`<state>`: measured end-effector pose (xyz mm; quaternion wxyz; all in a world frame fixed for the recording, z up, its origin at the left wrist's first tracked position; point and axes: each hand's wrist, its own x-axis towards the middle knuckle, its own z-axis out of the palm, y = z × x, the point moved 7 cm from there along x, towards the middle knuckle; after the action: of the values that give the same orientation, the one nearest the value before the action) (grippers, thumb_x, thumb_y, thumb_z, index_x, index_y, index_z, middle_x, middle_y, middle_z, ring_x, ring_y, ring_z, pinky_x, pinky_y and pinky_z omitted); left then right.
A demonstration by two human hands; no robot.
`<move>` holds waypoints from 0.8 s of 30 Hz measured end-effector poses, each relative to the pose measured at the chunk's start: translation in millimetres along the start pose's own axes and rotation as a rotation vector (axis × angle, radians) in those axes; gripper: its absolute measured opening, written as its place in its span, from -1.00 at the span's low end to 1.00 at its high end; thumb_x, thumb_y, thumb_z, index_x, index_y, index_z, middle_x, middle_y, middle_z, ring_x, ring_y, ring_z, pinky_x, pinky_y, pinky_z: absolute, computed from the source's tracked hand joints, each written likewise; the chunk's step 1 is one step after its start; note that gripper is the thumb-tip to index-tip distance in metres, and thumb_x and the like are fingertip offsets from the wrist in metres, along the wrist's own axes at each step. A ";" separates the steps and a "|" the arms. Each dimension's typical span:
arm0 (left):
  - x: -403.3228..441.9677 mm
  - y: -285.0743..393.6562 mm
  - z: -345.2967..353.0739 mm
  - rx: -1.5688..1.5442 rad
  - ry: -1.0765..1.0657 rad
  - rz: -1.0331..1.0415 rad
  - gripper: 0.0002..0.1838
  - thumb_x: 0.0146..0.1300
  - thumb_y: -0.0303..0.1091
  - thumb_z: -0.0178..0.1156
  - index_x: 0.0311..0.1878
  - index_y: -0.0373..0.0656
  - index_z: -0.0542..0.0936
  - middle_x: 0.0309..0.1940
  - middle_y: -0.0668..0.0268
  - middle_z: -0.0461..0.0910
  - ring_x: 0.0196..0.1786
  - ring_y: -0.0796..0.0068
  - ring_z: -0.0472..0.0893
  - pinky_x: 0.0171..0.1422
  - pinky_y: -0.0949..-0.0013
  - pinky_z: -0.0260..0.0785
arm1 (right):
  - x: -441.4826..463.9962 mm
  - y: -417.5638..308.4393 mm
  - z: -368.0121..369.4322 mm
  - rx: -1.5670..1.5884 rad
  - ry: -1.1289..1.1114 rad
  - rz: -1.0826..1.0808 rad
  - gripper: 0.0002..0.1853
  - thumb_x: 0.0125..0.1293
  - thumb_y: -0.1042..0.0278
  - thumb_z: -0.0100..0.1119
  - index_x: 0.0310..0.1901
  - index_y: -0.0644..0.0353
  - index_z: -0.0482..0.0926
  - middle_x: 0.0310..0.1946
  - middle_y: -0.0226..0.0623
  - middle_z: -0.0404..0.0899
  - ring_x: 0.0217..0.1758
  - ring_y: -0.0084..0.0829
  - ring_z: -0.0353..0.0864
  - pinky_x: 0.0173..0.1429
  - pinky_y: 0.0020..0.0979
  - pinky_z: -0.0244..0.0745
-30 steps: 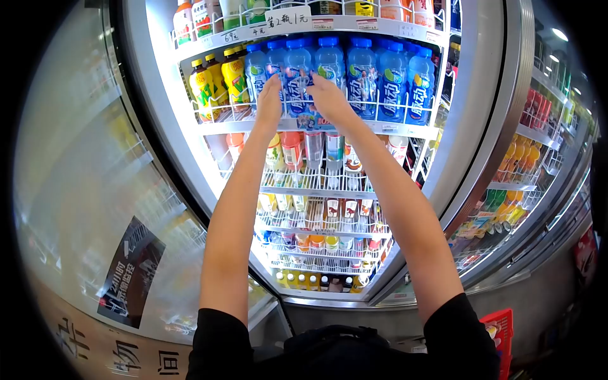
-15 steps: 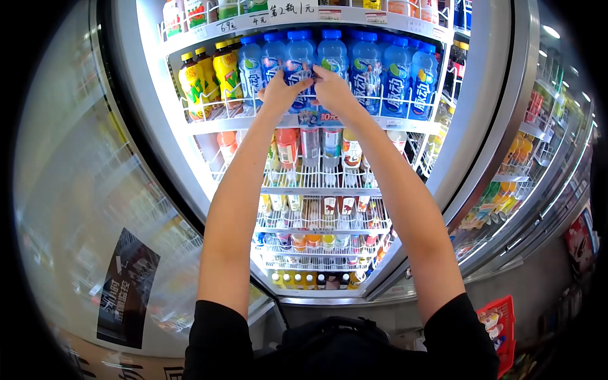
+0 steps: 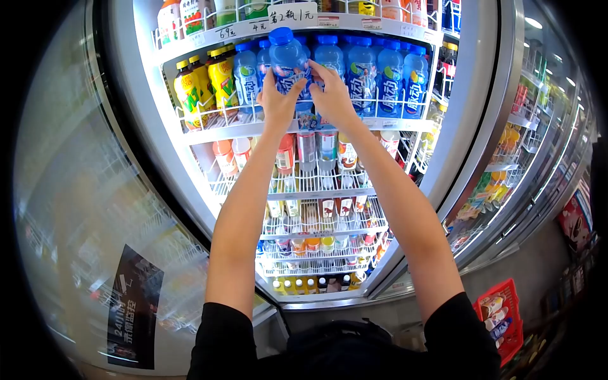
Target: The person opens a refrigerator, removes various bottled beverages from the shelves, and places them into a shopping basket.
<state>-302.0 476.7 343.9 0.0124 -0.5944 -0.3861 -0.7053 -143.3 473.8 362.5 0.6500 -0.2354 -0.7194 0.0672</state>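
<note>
A blue drink bottle (image 3: 289,58) with a blue cap leans forward out of its row, between both hands, at the upper shelf's wire rail. My left hand (image 3: 278,104) grips its lower left side, thumb across the front. On the opposite side, my right hand (image 3: 332,96) has its fingers closed against the same bottle. The bottle's base is hidden behind my hands and the rail. Matching blue bottles (image 3: 361,73) stand upright to the right, and a few more to the left. Yellow-capped bottles (image 3: 189,95) with yellow-green labels fill the shelf's left end.
Lower wire shelves (image 3: 304,183) hold more bottles. An open glass door (image 3: 76,190) is on the left, and a metal-framed door (image 3: 484,120) on the right. A red basket (image 3: 516,329) with several packages sits on the floor at lower right. A handwritten sign (image 3: 292,15) hangs above.
The held blue bottle has come up and toward me, tilting out from its row. Both hands have moved with it, and the view has shifted slightly.
</note>
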 end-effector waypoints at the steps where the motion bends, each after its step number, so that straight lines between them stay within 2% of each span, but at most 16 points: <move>1: 2.0 1.6 -1.2 -0.118 0.020 0.002 -0.35 0.12 -0.10 0.44 0.18 -0.27 0.47 -0.08 0.22 0.62 0.04 0.34 0.53 0.22 0.27 0.27 | -2.0 -14.8 -3.5 -0.064 0.012 -0.103 -0.48 0.22 0.53 0.09 0.27 0.24 0.43 0.03 0.09 0.57 0.10 0.06 0.57 0.21 -0.14 0.47; 3: -3.9 12.7 -6.0 -0.082 0.007 0.138 -0.37 0.14 -0.24 0.44 0.22 -0.27 0.43 -0.03 0.22 0.58 0.04 0.39 0.53 0.09 0.33 0.40 | -5.8 -15.8 -2.5 -0.076 -0.003 -0.094 -0.45 0.23 0.54 0.12 0.30 0.19 0.37 0.09 0.08 0.56 0.13 0.07 0.57 0.22 -0.15 0.47; 4: -7.0 14.2 -7.1 -0.059 -0.003 0.145 -0.32 0.14 -0.30 0.45 0.26 -0.32 0.38 0.07 0.16 0.53 0.11 0.34 0.52 0.22 0.30 0.38 | -10.7 -14.1 0.3 0.084 -0.029 -0.048 -0.46 0.25 0.53 0.12 0.31 0.19 0.37 0.12 0.07 0.55 0.16 0.06 0.56 0.22 -0.17 0.47; 5: -10.0 16.5 -6.1 -0.066 -0.003 0.149 -0.32 0.14 -0.30 0.45 0.26 -0.32 0.38 0.07 0.16 0.53 0.11 0.34 0.52 0.22 0.30 0.38 | -14.8 -12.6 2.5 0.243 -0.054 -0.003 -0.47 0.27 0.53 0.12 0.31 0.19 0.37 0.16 0.07 0.54 0.19 0.06 0.56 0.21 -0.19 0.48; 7: -16.6 16.2 -2.6 -0.258 0.063 0.103 -0.19 0.07 -0.26 0.49 0.34 -0.34 0.33 0.14 0.06 0.48 0.19 0.16 0.50 0.30 0.22 0.30 | -20.5 -14.8 0.2 0.246 -0.056 -0.032 -0.43 0.30 0.54 0.12 0.36 0.16 0.34 0.19 0.05 0.52 0.19 0.03 0.58 0.19 -0.24 0.51; 8: -20.6 19.0 -1.9 -0.216 0.089 0.123 -0.19 0.07 -0.33 0.48 0.36 -0.33 0.31 0.18 0.06 0.45 0.21 0.15 0.49 0.29 0.20 0.32 | -23.6 -14.7 -1.3 0.233 -0.064 -0.035 -0.40 0.30 0.55 0.12 0.39 0.13 0.31 0.19 0.05 0.53 0.17 0.02 0.60 0.17 -0.24 0.52; 10: -22.3 14.6 -0.5 -0.178 0.087 0.139 -0.18 0.07 -0.33 0.48 0.36 -0.32 0.30 0.19 0.06 0.43 0.21 0.14 0.49 0.28 0.20 0.33 | -27.4 -17.3 -4.9 0.170 -0.134 -0.013 -0.33 0.30 0.60 0.10 0.46 0.05 0.25 0.19 0.08 0.52 0.14 0.01 0.63 0.17 -0.25 0.53; 13: -25.8 15.0 -3.7 -0.115 0.094 0.158 -0.16 0.05 -0.29 0.50 0.35 -0.29 0.29 0.19 0.05 0.43 0.22 0.09 0.47 0.25 0.16 0.35 | -29.1 -20.6 -7.1 0.179 -0.123 -0.069 -0.31 0.29 0.63 0.08 0.46 0.02 0.25 0.17 0.10 0.53 0.15 0.00 0.63 0.20 -0.25 0.52; 16: -32.4 45.1 -13.4 0.041 0.187 0.339 -0.14 -0.01 -0.23 0.54 0.33 -0.27 0.32 0.15 0.04 0.43 0.21 0.02 0.48 0.24 0.12 0.35 | -30.8 -36.7 -16.2 0.187 -0.077 -0.178 -0.31 0.27 0.67 0.05 0.46 0.10 0.25 0.26 0.08 0.45 0.25 -0.01 0.55 0.25 -0.28 0.49; 17: -33.0 55.4 -15.9 0.036 0.182 0.339 -0.14 -0.01 -0.23 0.54 0.33 -0.27 0.32 0.15 0.04 0.43 0.21 0.02 0.48 0.24 0.12 0.35 | -31.6 -44.8 -22.6 0.195 -0.029 -0.240 -0.31 0.26 0.67 0.05 0.46 0.13 0.24 0.30 0.06 0.41 0.29 -0.02 0.51 0.27 -0.29 0.48; 18: -35.8 67.8 -17.9 0.065 0.177 0.364 -0.13 -0.01 -0.22 0.54 0.33 -0.27 0.31 0.15 0.04 0.43 0.21 0.01 0.48 0.24 0.11 0.36 | -32.4 -46.3 -26.3 0.214 -0.062 -0.230 -0.27 0.22 0.63 0.11 0.46 0.19 0.21 0.38 0.04 0.31 0.39 0.00 0.39 0.34 -0.26 0.40; 19: -38.5 75.9 -17.2 0.095 0.171 0.388 -0.12 -0.01 -0.21 0.55 0.33 -0.27 0.31 0.15 0.04 0.43 0.20 -0.01 0.48 0.24 0.10 0.36 | -32.5 -47.4 -32.1 0.209 -0.059 -0.225 -0.27 0.22 0.63 0.11 0.46 0.19 0.21 0.38 0.04 0.31 0.39 0.00 0.39 0.34 -0.26 0.40; 20: -37.8 70.5 -13.2 0.036 0.102 0.299 -0.14 -0.01 -0.19 0.56 0.31 -0.29 0.33 0.15 0.07 0.44 0.19 0.07 0.51 0.21 0.15 0.39 | -34.1 -49.4 -36.4 0.156 -0.070 -0.239 -0.24 0.19 0.60 0.15 0.47 0.17 0.19 0.38 0.03 0.31 0.40 0.01 0.37 0.37 -0.24 0.35; 21: -42.3 68.6 -9.7 0.036 0.093 0.290 -0.14 -0.01 -0.19 0.56 0.31 -0.29 0.33 0.15 0.07 0.44 0.19 0.07 0.51 0.21 0.15 0.39 | -37.8 -49.9 -39.0 0.105 -0.083 -0.248 -0.21 0.17 0.57 0.19 0.48 0.16 0.18 0.37 0.03 0.32 0.41 0.01 0.35 0.40 -0.22 0.31; 23: -49.4 51.9 3.0 -0.287 -0.027 0.065 -0.18 -0.01 -0.18 0.56 0.27 -0.31 0.38 0.11 0.12 0.47 0.14 0.21 0.54 0.17 0.22 0.41 | -46.5 -45.5 -43.2 0.091 -0.103 -0.212 -0.14 0.13 0.52 0.26 0.50 0.15 0.14 0.36 0.03 0.32 0.41 0.02 0.33 0.42 -0.20 0.25; 24: -54.9 52.0 7.2 -0.350 -0.068 0.045 -0.24 0.00 -0.21 0.55 0.23 -0.32 0.43 0.07 0.16 0.50 0.09 0.32 0.56 0.15 0.27 0.43 | -52.6 -44.1 -45.8 0.089 -0.102 -0.205 -0.13 0.12 0.51 0.27 0.50 0.14 0.13 0.34 0.04 0.33 0.38 0.02 0.36 0.41 -0.20 0.27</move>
<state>-255.2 420.0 324.8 -0.0885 -0.6196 -0.2444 -0.7406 -107.8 403.0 339.3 0.6260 -0.1276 -0.7681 0.0439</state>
